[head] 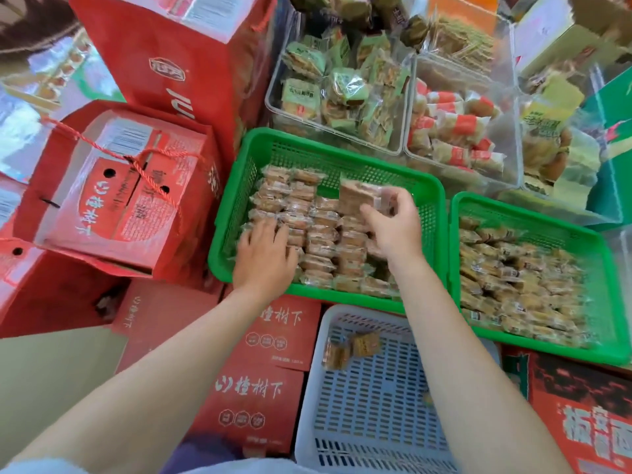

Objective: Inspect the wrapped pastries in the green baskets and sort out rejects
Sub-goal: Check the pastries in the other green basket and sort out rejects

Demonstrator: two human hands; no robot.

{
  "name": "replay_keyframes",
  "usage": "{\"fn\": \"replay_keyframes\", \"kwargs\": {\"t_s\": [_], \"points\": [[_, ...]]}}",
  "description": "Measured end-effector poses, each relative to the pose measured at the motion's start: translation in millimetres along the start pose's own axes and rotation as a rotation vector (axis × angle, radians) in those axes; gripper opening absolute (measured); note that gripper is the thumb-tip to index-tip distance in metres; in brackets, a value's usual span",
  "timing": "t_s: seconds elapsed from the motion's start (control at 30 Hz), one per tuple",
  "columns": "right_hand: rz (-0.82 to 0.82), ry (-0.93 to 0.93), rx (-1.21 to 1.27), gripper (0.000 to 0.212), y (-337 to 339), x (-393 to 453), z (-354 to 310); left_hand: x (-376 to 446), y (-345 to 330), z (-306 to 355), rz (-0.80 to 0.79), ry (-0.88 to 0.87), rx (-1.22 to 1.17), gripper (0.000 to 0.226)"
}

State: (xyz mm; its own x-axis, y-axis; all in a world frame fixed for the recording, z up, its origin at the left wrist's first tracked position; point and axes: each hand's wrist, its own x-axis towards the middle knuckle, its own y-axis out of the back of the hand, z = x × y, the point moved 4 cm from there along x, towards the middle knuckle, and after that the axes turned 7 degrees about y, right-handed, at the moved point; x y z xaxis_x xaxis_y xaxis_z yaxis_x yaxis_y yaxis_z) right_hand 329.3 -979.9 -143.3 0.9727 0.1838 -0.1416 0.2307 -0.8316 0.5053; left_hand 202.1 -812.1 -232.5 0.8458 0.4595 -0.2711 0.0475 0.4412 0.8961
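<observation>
Evidently the sorting is only partly under way. The right hand (393, 222) is pinching a small stack of wrapped pastries (362, 196) and holding it raised above the far right part of the left green basket (239, 186), its grip curled round the wrappers as if for a closer look. The left hand (265, 254) is lying with straight fingers on the packed rows of pastries (321, 248) at that basket's near left corner, pressing on them and grasping nothing. The far strip of this basket is showing bare mesh, while the rest is sitting in tidy rows. The right green basket (533, 210), just beside it, is holding a looser heap of wrapped pastries (513, 278) that looks untouched. Near the person, a pale blue-grey basket (369, 405) is carrying only a couple of wrapped pastries (349, 348) at its far left corner, probably the rejects so far. Judging from this, most of both baskets is waiting for inspection. Red cartons (113, 193) and clear bins of other snacks (342, 94) are crowding round.
</observation>
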Motion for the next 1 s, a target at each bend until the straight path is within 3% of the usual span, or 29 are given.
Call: {"fn": "replay_keyframes", "kwargs": {"t_s": [0.13, 0.33, 0.43, 0.6, 0.77, 0.9, 1.0], "points": [[0.006, 0.223, -0.229, 0.026, -24.2, 52.9, -4.6, 0.4, -4.0, 1.7, -0.016, 0.02, 0.063, 0.06], [-0.196, 0.538, -0.865, 0.048, -71.9, 79.8, 11.1, 0.2, -6.2, 2.1, -0.057, 0.047, 0.118, 0.067], [-0.206, 0.543, -0.87, 0.052, -84.2, 84.1, 8.6, 1.4, -6.6, 0.7, -0.065, 0.054, 0.14, 0.07], [-0.35, 0.505, -0.91, 0.021, -95.8, 98.9, 25.8, 2.1, -9.3, 0.2, -0.08, 0.052, 0.138, 0.067], [-0.328, 0.569, -1.0, 0.021, -97.5, 100.2, 22.7, 1.8, -10.0, -0.2, -0.086, 0.057, 0.148, 0.07], [-0.194, 0.655, -0.835, 0.01, -83.8, 92.0, 14.7, 2.1, -9.7, 0.8, -0.096, 0.051, 0.152, 0.067], [-0.371, 0.617, -0.903, 0.014, -87.1, 79.6, 23.9, 2.4, -10.0, 0.2, -0.101, 0.05, 0.156, 0.066]]}}
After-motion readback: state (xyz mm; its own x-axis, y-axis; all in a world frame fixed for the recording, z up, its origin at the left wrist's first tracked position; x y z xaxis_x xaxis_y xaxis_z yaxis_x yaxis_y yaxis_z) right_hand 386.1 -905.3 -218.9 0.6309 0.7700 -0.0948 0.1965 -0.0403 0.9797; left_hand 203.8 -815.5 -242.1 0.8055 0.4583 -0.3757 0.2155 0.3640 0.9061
